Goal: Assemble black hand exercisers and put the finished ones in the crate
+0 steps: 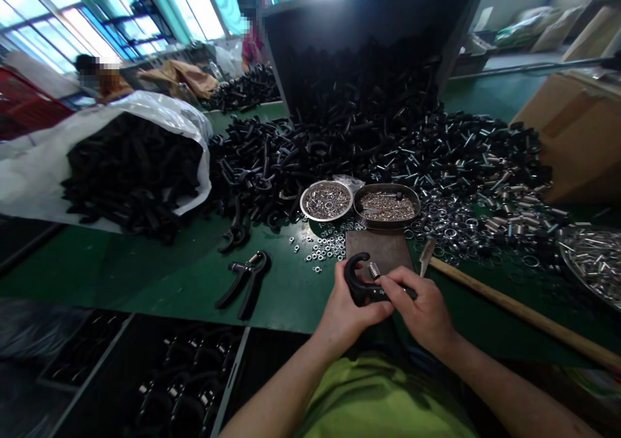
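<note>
My left hand (pixel 347 312) is closed around a black handle with a hooked end (pixel 352 275), held above the front edge of the bench. Between thumb and fingers, my right hand (pixel 422 305) pinches a small silver coil spring (pixel 373 270) at the handle's open side. The spring's lower end is hidden by my fingertips. A dark metal block (pixel 383 247) lies just beyond my hands. To the left, an assembled hand gripper (pixel 246 281), two black legs with a spring at the top, rests on the green bench (pixel 160 276).
Behind are a round dish (pixel 327 200) and an oval tin (pixel 387 205) of small metal parts, among loose nuts, rings and black handles. A wooden-handled hammer (pixel 514 308) lies right. A white sack (pixel 204 127) and carton (pixel 577 134) flank the heap. Two people are farther back.
</note>
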Available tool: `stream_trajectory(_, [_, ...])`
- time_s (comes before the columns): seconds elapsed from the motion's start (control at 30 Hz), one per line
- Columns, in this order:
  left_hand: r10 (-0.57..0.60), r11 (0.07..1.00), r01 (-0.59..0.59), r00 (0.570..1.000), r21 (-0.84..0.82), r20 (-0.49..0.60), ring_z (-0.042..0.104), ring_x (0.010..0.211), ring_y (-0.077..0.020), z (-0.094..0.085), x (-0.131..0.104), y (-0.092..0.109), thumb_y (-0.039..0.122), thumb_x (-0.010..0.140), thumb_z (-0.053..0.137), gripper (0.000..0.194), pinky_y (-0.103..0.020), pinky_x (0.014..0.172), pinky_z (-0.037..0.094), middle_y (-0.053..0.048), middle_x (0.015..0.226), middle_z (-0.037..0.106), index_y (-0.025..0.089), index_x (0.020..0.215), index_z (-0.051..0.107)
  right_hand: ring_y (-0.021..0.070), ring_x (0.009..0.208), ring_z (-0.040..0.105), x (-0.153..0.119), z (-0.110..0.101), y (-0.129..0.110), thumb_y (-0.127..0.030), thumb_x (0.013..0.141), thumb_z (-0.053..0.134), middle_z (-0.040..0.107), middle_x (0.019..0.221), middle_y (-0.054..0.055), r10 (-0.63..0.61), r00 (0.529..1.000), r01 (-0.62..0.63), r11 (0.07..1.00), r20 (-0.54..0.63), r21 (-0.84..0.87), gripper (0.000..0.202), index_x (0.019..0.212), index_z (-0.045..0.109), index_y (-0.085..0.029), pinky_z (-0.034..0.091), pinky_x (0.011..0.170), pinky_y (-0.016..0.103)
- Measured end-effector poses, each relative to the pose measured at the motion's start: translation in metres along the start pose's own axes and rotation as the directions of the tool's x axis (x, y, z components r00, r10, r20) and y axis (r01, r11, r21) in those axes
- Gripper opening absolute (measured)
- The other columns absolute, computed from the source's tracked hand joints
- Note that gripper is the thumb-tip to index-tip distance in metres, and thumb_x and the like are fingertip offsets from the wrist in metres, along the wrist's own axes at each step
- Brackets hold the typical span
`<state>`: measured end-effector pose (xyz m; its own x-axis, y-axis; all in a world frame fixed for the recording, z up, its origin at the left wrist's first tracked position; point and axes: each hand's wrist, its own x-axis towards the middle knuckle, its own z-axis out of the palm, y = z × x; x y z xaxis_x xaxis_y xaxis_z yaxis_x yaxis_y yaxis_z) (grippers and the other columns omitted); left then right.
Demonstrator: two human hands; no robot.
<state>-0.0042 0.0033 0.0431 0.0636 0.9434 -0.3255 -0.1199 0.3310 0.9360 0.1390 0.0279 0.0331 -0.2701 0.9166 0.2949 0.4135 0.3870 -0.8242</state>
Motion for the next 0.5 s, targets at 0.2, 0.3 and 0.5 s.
stream_trajectory(0.2, [-0.1, 0.994, 0.1, 0.995, -0.033, -0.016, 0.04, 0.048, -0.0053, -0.007, 0.006, 0.002, 0.021, 0.059, 0.072, 0.074, -0.015, 0.042, 0.029, 0.006, 0.073, 0.051, 0.028, 0.123, 0.036, 0.0159, 0.076, 0.061, -0.002, -0.013, 0.018, -0.031, 0.089, 0.046, 0.063, 0.081, 0.005, -0.169, 0.984, 0.169, 0.986, 0.049, 0.009, 0.019, 0.094, 0.061, -0.02, 0.048, 0.069, 0.028])
stream_trajectory(0.3, [0.096, 0.986, -0.094, 0.995, 0.137, -0.011, 0.054, 0.062, -0.0121, -0.012, 0.007, 0.004, 0.017, 0.058, 0.074, 0.086, -0.021, 0.055, 0.042, 0.003, 0.079, 0.058, 0.03, 0.132, 0.032, 0.0139, 0.064, 0.059, -0.002, -0.012, 0.023, -0.043, 0.093, 0.032, 0.061, 0.072, 0.003, 0.224, 0.958, -0.248, 0.96, 0.178, 0.128, 0.035, 0.093, 0.058, -0.019, 0.047, 0.055, 0.024])
stream_trajectory(0.5, [0.184, 0.882, -0.224, 0.974, 0.414, 0.134, 0.06, 0.071, -0.0166, -0.017, 0.007, 0.005, 0.016, 0.06, 0.073, 0.084, -0.027, 0.067, 0.047, 0.001, 0.09, 0.064, 0.032, 0.134, 0.038, 0.0149, 0.072, 0.059, 0.014, -0.004, 0.02, -0.051, 0.088, 0.043, 0.064, 0.085, 0.004, 0.267, 0.751, -0.49, 0.838, 0.604, 0.239, 0.04, 0.096, 0.06, -0.015, 0.047, 0.058, 0.025])
